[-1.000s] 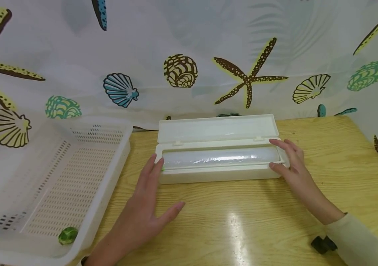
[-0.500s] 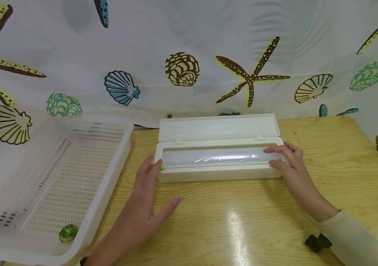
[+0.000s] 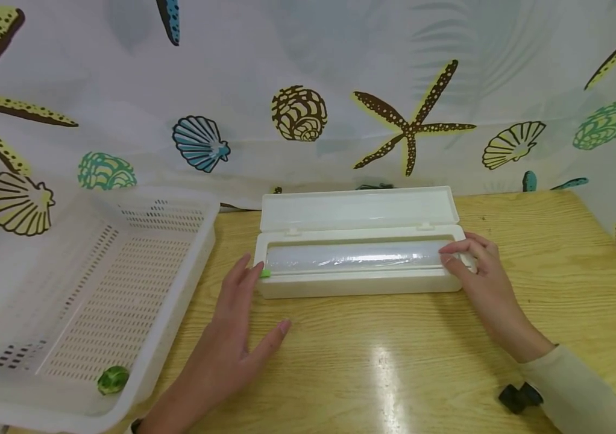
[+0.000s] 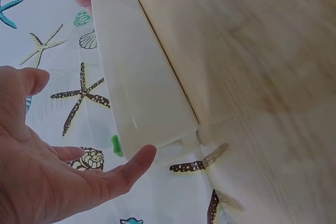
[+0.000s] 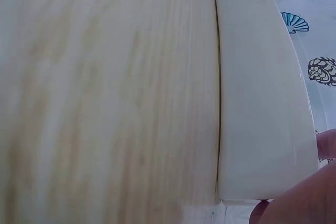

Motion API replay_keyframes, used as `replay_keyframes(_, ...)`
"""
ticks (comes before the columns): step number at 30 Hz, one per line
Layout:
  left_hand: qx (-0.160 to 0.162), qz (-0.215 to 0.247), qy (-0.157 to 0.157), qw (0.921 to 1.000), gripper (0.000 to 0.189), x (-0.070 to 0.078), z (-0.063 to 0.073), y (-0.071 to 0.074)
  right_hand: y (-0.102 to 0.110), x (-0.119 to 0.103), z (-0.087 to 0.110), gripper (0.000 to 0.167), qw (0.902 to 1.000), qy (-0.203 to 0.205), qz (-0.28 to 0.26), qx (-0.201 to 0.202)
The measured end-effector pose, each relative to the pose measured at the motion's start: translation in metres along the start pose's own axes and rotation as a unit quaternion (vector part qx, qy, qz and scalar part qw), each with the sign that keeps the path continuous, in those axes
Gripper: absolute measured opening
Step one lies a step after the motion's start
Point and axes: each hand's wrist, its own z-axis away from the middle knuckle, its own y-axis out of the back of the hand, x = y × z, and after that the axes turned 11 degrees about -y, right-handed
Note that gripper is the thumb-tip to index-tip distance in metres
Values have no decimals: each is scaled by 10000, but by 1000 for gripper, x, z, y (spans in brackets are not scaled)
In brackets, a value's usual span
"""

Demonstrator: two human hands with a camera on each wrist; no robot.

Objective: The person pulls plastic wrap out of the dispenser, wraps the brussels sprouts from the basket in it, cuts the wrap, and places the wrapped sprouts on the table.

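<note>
A white cling film dispenser box lies lengthwise on the table with its lid raised at the back. Inside it rests a shiny roll of cling film. My left hand is at the box's left end, fingers straight and thumb spread away, fingertips beside a small green slider. At the other end, my right hand has its thumb and index fingertips together on the film at the roll's right edge, pinching it. The right wrist view shows the right hand only partly, at the box's corner.
A white perforated plastic basket stands on the left, holding one small green Brussels sprout. Under the right sleeve is a small black object. A white cloth with shells and starfish hangs behind the wooden table.
My right hand's index finger came off the far rim onto the roll, then drew in to meet the thumb at its right end. The left hand has barely shifted.
</note>
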Motion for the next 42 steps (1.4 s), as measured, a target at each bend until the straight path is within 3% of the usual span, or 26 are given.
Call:
replay_keyframes(9, 297, 61, -131, 9995, 78, -8, -5, -2, 3, 2, 1, 40, 9988, 419, 14, 267)
replay_keyframes(16, 535, 156, -186, 9983, 71, -13, -17, -5, 4, 4, 0, 39, 9966, 531, 55, 630)
replay_keyframes(30, 441, -27, 15, 9990, 64, -20, -29, -7, -1, 0, -2, 37, 9929, 782, -13, 899)
replay_keyframes(36, 542, 135, 79, 9984, 64, -24, -35, -12, -3, -3, -3, 39, 9926, 739, -210, 941)
replay_keyframes(42, 550, 244, 186, 9980, 65, -24, -39, -16, -4, -7, -5, 42, 9937, 418, -471, 930)
